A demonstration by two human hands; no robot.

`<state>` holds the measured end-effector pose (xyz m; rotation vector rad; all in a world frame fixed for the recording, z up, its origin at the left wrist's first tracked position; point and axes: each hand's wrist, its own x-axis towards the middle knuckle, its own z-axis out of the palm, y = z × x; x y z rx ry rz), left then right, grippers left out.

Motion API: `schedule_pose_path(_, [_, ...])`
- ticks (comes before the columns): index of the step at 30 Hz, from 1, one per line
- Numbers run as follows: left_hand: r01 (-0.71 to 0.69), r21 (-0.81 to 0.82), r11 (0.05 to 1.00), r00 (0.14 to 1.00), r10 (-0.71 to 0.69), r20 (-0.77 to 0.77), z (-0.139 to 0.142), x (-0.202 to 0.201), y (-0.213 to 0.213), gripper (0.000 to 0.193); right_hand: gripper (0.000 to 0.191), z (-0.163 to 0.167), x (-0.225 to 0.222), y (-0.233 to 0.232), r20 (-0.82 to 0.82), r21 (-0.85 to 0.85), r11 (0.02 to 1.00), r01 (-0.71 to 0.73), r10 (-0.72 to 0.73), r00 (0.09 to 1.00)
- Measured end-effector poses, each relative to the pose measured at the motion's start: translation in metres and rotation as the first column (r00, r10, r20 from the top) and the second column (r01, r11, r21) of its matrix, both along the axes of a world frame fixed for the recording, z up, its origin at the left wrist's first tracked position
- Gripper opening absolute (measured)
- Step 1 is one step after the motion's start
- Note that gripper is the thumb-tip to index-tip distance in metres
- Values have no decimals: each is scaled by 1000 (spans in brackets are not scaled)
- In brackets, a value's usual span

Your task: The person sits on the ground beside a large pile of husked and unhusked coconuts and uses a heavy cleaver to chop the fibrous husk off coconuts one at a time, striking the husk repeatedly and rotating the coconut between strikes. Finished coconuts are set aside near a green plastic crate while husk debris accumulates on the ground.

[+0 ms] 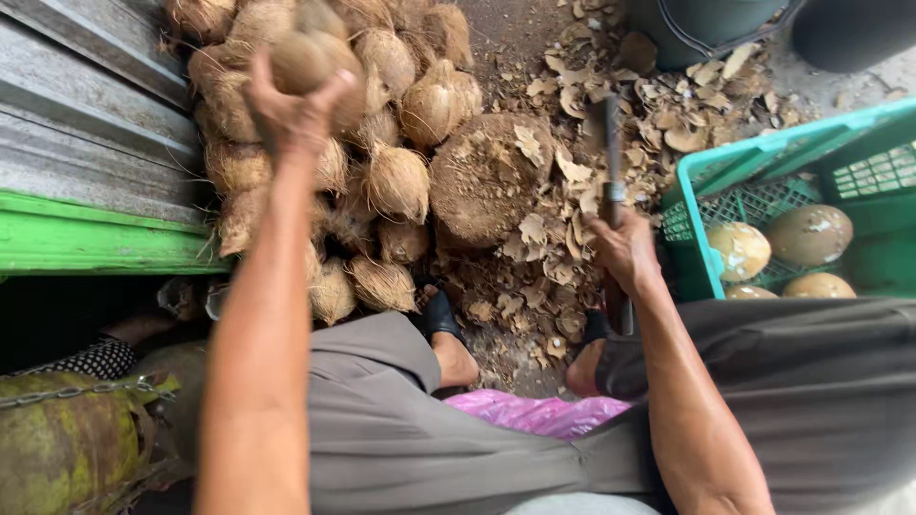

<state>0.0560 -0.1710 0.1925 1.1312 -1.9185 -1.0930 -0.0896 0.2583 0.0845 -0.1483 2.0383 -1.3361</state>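
**Coconut picked from pile, blade held ready**

Left hand [291, 110] at 11 o'clock, fingers wrapped around a husked brown coconut [307, 59], lifted just above the coconut pile [377, 181]. Right hand [625, 250] at 3 o'clock of the wooden chopping block [487, 176], fist closed on the handle of a long chopping blade [611, 143] pointing to 12. Shell chips [620, 105] litter the ground round the block. Green crate [763, 172] at 3 o'clock holds peeled pale coconuts [809, 234]. Step, judged: fetching a fresh nut. Next move calls for seating it steady on the block, left fingers clear of the blade's path.
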Motion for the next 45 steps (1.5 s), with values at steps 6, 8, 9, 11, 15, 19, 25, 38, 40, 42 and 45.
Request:
schedule_pose_path(6, [31, 119, 992, 982, -52, 183, -93, -6, 123, 86, 30, -26, 21, 36, 207, 200, 763, -615, 581, 787])
schedule_pose_path(8, [127, 8, 992, 924, -121, 362, -125, 4, 141, 90, 32, -40, 18, 51, 202, 341, 620, -707, 686, 699])
schedule_pose_path(9, [156, 0, 988, 891, -141, 433, -138, 8, 145, 99, 33, -45, 15, 56, 163, 447, 548, -707, 727, 667])
schedule_pose_path(11, [188, -10, 982, 851, -158, 501, -158, 14, 146, 110, 40, -52, 6, 64, 113, 584, 513, -629, 715, 689])
schedule_pose_path(15, [199, -25, 980, 859, -161, 486, -175, 13, 142, 117, 49, -46, -4, 71, 109, 634, 586, -506, 579, 808])
schedule_pose_path(19, [301, -49, 952, 825, -234, 515, -175, 10, 146, 110, 52, -33, -9, 77, 92, 631, 593, -500, 582, 808])
schedule_pose_path(25, [285, 14, 958, 829, -254, 498, -170, 10, 149, 120, 43, -32, -38, 86, -157, 661, 718, -217, 415, 896])
schedule_pose_path(38, [167, 30, 986, 934, -168, 316, -169, 18, 163, 122, 25, 21, 1, -43, 119, -58, 970, -238, 244, 963])
schedule_pose_path(40, [102, 97, 990, 961, -123, 248, -170, 31, 167, 119, 33, 10, 5, -75, 246, -30, 941, -338, 334, 910])
schedule_pose_path(42, [135, 22, 991, 952, -135, 274, -174, 41, 168, 119, 32, -6, 6, -99, 183, 83, 874, -479, 460, 869])
schedule_pose_path(45, [148, 22, 989, 956, -149, 252, -183, 47, 167, 120, 29, -28, 4, -112, 183, 135, 862, -489, 464, 867])
